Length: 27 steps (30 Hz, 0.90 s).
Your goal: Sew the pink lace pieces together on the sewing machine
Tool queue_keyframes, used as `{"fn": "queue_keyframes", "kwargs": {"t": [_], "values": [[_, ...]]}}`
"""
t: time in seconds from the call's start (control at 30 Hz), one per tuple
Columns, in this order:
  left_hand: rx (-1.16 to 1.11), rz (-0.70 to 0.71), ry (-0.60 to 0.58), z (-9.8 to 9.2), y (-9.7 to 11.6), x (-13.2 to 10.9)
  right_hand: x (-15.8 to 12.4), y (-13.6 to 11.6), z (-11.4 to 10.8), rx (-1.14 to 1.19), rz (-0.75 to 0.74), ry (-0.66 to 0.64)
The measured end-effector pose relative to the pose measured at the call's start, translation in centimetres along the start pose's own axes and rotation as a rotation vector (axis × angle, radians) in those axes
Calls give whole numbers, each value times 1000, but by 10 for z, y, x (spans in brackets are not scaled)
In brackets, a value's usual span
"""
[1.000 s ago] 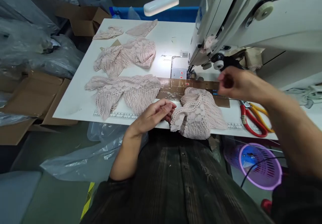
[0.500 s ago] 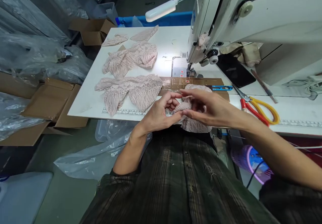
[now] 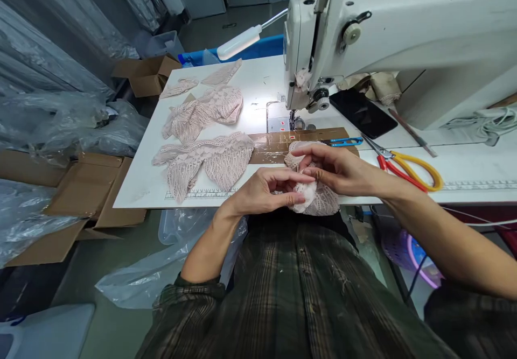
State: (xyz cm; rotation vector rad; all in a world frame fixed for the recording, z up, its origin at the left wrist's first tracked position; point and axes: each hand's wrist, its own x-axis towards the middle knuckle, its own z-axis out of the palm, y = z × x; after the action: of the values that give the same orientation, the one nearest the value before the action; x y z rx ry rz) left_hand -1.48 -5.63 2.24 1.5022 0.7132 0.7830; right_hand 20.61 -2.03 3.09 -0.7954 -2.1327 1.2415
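My left hand (image 3: 266, 191) and my right hand (image 3: 336, 167) meet at the front edge of the white sewing table (image 3: 262, 79). Both pinch a pale pink lace piece (image 3: 313, 195) that bunches under them and hangs slightly over the edge. The left fingers close on its front fold; the right fingers curl over its top. More pink lace pieces (image 3: 210, 157) lie flat to the left. The white sewing machine (image 3: 383, 30) stands behind the hands.
Red and yellow scissors (image 3: 407, 164) and a blue tool (image 3: 343, 142) lie right of the hands. A black phone (image 3: 363, 113) rests under the machine arm. Cardboard boxes (image 3: 89, 187) and plastic bags (image 3: 161, 273) crowd the floor at left. A purple basket (image 3: 407, 251) sits under the table.
My right hand came back from the machine area to the lace piece and joined the left hand. Both hands gathered the lace and turned it between the fingers.
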Motion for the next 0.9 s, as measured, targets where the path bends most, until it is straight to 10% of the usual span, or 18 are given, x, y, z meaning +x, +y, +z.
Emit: {"fn": "queue_keyframes", "kwargs": {"t": [0.2,0.4,0.67,0.9], "values": [[134,66,230,25,-2,15,-27,-10,6,-351,-14,513],[466,308,257,33,-2,29,-52,-24,17,-468,-77,463],[343,115,372,49,-10,33,-55,-19,17,-566,-14,489],[522,215,417,62,-15,36,-55,-19,22,-1006,19,554]]}}
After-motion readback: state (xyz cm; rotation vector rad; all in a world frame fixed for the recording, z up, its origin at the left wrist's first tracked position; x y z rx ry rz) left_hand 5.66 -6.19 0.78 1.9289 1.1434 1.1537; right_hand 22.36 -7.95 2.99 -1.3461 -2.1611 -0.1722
